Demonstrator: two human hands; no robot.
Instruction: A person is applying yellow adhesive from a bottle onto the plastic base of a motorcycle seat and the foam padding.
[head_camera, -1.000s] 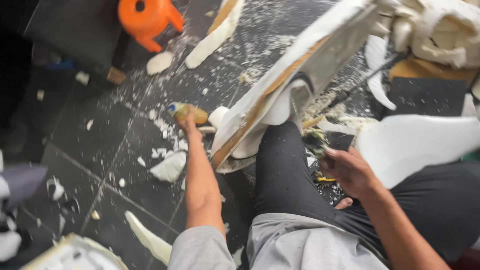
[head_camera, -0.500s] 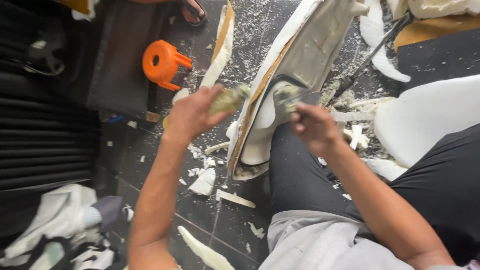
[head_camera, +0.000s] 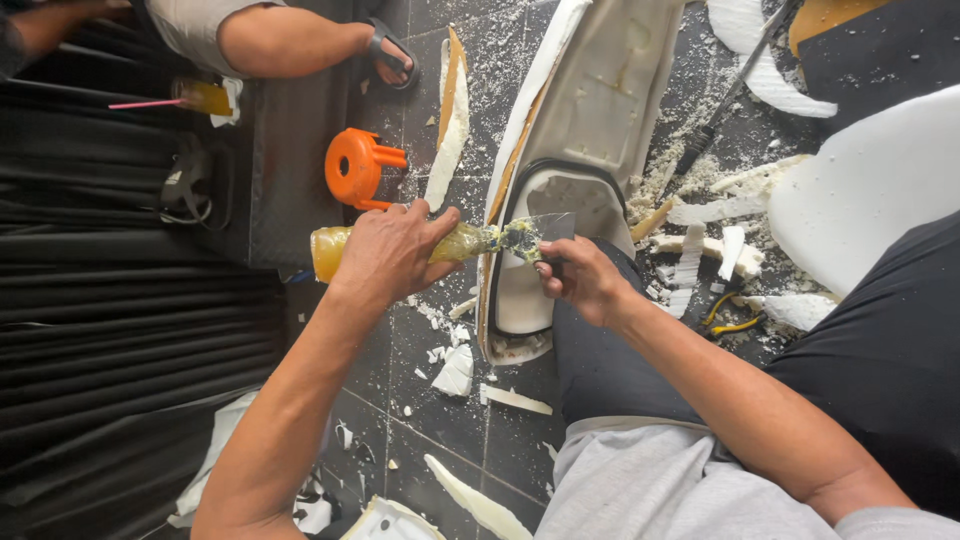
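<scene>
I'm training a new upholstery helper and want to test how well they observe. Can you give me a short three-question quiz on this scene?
1. True or false: the left hand grips a yellowish squeezable bottle lying on its side.
2. What does the right hand hold? A) flat metal scraper blade B) hammer C) paintbrush
3. Fill in: the small orange plastic stool lies on the dark tiled ____.

Key: 1 true; 2 A; 3 floor.
</scene>
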